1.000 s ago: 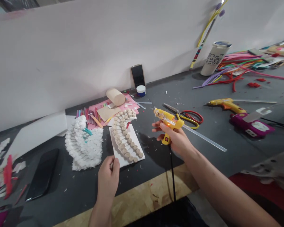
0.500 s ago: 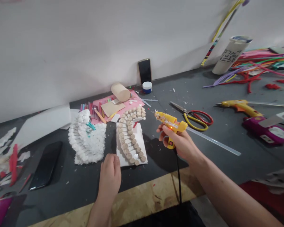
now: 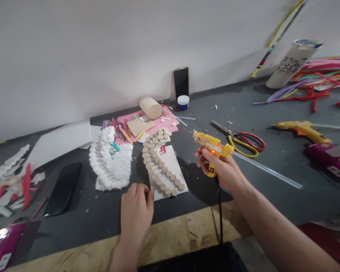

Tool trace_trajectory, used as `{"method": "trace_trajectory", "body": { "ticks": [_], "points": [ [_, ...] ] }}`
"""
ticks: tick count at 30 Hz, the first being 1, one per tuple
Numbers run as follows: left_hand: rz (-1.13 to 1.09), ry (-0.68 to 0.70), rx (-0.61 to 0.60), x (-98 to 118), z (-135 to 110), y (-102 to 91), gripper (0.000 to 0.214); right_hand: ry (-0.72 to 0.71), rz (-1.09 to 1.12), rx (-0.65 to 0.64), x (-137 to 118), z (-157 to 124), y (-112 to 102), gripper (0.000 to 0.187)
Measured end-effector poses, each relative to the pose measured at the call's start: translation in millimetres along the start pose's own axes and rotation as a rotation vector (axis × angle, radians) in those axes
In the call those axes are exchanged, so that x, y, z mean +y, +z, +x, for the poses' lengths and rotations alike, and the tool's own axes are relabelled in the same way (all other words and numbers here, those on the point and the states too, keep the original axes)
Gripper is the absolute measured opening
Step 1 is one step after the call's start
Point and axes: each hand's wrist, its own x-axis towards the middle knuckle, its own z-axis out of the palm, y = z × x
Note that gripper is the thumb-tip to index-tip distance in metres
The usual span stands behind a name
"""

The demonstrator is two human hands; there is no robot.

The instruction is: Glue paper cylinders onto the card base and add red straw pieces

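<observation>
right hand [image 3: 225,169]: fingers wrapped round yellow glue gun [image 3: 210,142], right of disc-studded piece [image 3: 157,160] | left hand [image 3: 136,206]: at white board's near-left corner [image 3: 156,195], can't tell from here if fingers grip | piece: over board, past left edge

"What's in the right hand [image 3: 223,166]?"

"A glue gun [image 3: 212,144], its small light glowing (a clear stick [image 3: 268,169] pokes out behind)."

"And the left hand [image 3: 136,206]?"

"By the near left corner of the white card [image 3: 175,156], where a curve of beige discs [image 3: 158,160] lies."

"Near the gun?"

"Scissors [image 3: 231,133], just beyond it; another gun [image 3: 306,130] farther right."
</observation>
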Motion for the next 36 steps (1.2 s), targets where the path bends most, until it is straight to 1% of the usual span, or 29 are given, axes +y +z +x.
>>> {"method": "trace_trajectory", "body": {
  "ticks": [2, 4, 7, 9, 11, 13, 15, 20, 24, 31, 36],
  "points": [
    [-0.139, -0.071, 0.078, -2.9, -3.3, -5.3, 0.018, 0.003, 0.009, 0.008, 0.4, 0.3, -0.3, 0.037],
    [-0.27, -0.133, 0.134, -5.4, -7.0, -12.4, 0.021, 0.006, 0.018, 0.018, 0.2, -0.3, -0.3, 0.038],
    [-0.431, -0.209, 0.129, -6.9, -11.7, -20.3, 0.028, 0.017, 0.029, 0.034, -0.7, -1.9, 0.1, 0.038],
    [-0.564, -0.254, 0.12, -6.8, -14.0, -20.2, 0.028, 0.031, 0.043, 0.048, -1.2, -2.6, 0.4, 0.04],
    [-0.678, -0.294, 0.133, -6.4, -15.9, -15.8, 0.027, 0.05, 0.062, 0.059, -1.5, -2.6, 0.9, 0.043],
    [-0.711, -0.322, 0.144, -6.0, -17.8, -9.6, 0.027, 0.066, 0.081, 0.068, -1.8, -2.1, 1.3, 0.045],
    [-0.685, -0.301, 0.136, -5.8, -19.2, -4.2, 0.029, 0.072, 0.092, 0.077, -2.0, -1.4, 1.1, 0.047],
    [-0.577, -0.088, 0.118, -5.3, -19.6, 2.8, 0.029, 0.068, 0.096, 0.119, -2.5, -1.3, -1.9, 0.046],
    [-0.563, 0.015, 0.092, -5.4, -19.7, 7.1, 0.027, 0.079, 0.091, 0.157, -1.6, -0.9, -3.5, 0.047],
    [-0.557, 0.049, -0.012, -2.2, -19.5, 10.2, 0.024, 0.021, 0.038, 0.156, 3.8, 2.4, -5.7, 0.043],
    [-0.45, 0.088, -0.015, 1.0, -19.1, 9.8, 0.017, 0.024, -0.004, 0.157, 6.1, 3.5, -6.5, 0.041]
  ]
}}
